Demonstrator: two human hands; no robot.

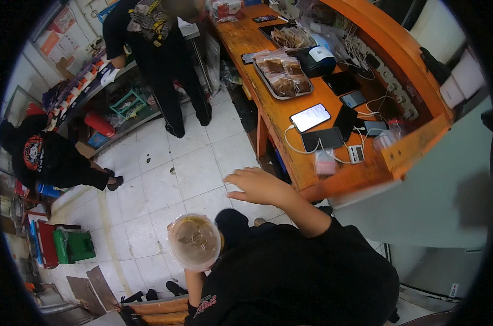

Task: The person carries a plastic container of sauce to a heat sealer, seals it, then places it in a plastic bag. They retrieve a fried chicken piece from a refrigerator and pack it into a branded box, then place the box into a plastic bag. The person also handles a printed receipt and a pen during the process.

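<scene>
A round, translucent lidded plastic container (194,241) with pale brownish contents is held in front of my body, over the floor. My left hand (195,278) supports it from below; its fingers are mostly hidden behind the container. My right hand (256,185) is in the air beside the near leg of the orange wooden counter (267,112), with nothing in it. Its thumb stands apart from the fingers, and it touches nothing that I can see.
On the counter lie several phones (310,117), cables and a metal tray (289,97) of bagged brown food. A power strip (393,87) runs behind them. Two people (161,53) are by the shelving at left. A green bin (73,246) stands on the white tiled floor (197,171).
</scene>
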